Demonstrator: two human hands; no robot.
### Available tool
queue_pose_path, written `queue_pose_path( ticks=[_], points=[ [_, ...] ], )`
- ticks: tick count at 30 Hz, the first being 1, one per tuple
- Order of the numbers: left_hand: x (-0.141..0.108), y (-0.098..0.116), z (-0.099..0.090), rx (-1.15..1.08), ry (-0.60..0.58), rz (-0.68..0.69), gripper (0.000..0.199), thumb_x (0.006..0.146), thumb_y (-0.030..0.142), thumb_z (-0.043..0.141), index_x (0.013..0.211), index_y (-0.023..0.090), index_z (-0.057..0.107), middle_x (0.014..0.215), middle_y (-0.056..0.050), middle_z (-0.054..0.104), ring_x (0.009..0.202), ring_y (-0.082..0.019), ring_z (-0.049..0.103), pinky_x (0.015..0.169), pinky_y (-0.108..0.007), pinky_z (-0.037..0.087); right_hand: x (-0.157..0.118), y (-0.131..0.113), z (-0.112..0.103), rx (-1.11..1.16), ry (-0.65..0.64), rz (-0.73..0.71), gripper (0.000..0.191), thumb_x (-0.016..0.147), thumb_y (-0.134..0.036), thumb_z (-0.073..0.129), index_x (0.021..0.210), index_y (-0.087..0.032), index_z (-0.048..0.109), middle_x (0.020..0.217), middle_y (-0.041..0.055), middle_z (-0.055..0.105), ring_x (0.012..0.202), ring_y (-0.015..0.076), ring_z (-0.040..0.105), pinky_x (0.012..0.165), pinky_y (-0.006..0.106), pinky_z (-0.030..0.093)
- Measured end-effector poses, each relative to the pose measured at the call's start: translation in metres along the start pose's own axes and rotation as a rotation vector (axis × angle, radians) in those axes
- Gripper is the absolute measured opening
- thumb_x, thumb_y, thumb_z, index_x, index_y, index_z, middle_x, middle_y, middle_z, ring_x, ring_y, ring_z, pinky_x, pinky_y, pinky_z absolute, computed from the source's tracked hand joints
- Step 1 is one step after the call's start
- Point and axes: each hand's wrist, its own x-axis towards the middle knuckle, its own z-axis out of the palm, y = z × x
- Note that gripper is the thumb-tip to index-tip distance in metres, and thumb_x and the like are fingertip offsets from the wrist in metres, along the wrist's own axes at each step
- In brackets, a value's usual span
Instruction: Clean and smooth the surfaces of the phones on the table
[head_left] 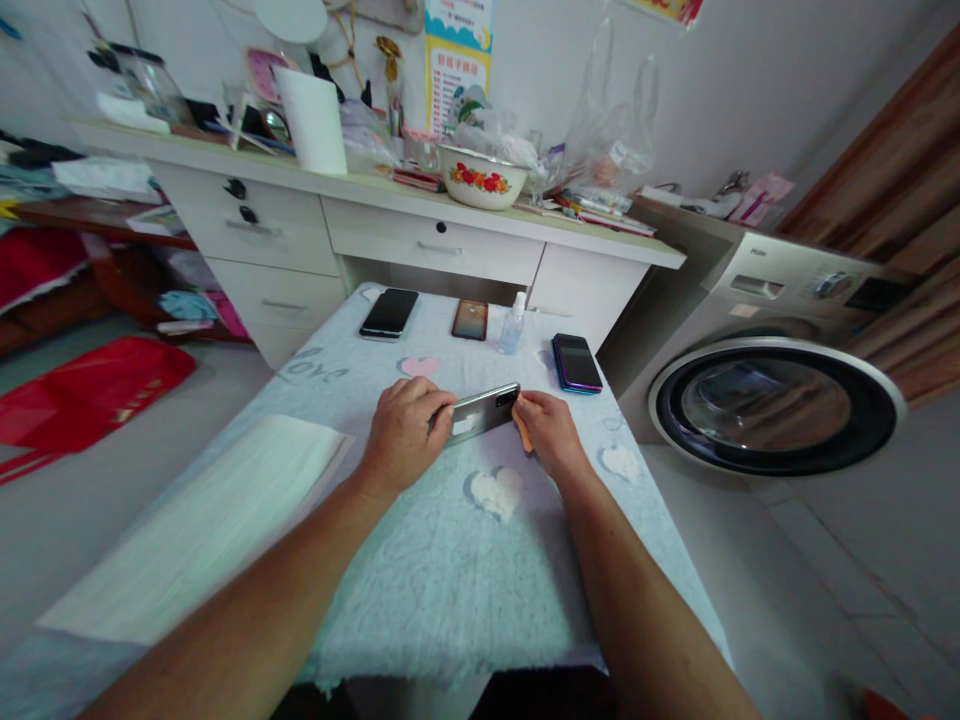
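Nearest to the camera, two bare forearms reach forward over a table point(420, 600) covered with a pale blue cloth that has white and pink hearts printed on it. On the left part of the cloth lies a white folded sheet point(202, 530), close to the left forearm but not touching it.

In the middle of the table both hands meet around a silver smartphone point(481, 411). The phone is lifted on its long edge and tilted, with its back side and the dark camera block toward the viewer. The left hand point(403, 432) closes its fingers around the left end of the phone. The right hand point(547, 432) pinches the right end, near the camera block, with its fingertips; a thin orange thing shows under this hand, but I cannot tell what it is.

Farther on the cloth, in a row, lie a black phone point(389, 312), a brown phone point(470, 319), a small clear spray bottle point(512, 324) standing upright just beside it, and a purple-edged phone point(576, 362) to the right.

Behind the table stands a white desk point(435, 245) with drawers, and on it a bowl with red flowers point(484, 177). At the right is a washing machine point(772, 400) with a round door.
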Motion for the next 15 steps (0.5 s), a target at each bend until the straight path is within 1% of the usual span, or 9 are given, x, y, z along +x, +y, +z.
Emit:
queue_pose_path(
  ticks=[4,11,15],
  points=[
    [0.000,0.001,0.000,-0.001,-0.005,-0.006,0.018,0.086,0.022,0.051,0.090,0.020,0.069,0.083,-0.004,0.063,0.084,-0.021,0.056,0.077,-0.036,0.043,-0.002,-0.003,0.001,0.123,0.023,-0.022,0.041,0.079,-0.045,0.054,0.096,-0.012,0.070,0.063,0.0004,0.061,0.051,0.0111,0.049,0.047,0.020,0.034],
    [0.000,0.002,-0.001,-0.003,0.002,-0.004,0.018,0.086,0.021,0.052,0.089,0.019,0.069,0.082,-0.004,0.063,0.083,-0.021,0.056,0.076,-0.036,0.043,-0.006,-0.014,0.001,0.175,0.035,-0.030,0.046,0.079,-0.052,0.055,0.097,-0.011,0.068,0.059,0.0000,0.057,0.046,0.0104,0.044,0.044,0.022,0.032],
    [0.000,0.003,-0.002,-0.004,-0.002,-0.003,0.018,0.085,0.021,0.052,0.089,0.019,0.069,0.083,-0.004,0.063,0.083,-0.021,0.056,0.076,-0.036,0.044,-0.005,-0.014,0.001,0.154,0.072,-0.067,0.046,0.078,-0.051,0.056,0.097,-0.011,0.068,0.068,0.0027,0.062,0.053,0.0120,0.050,0.047,0.022,0.036]
  ],
)
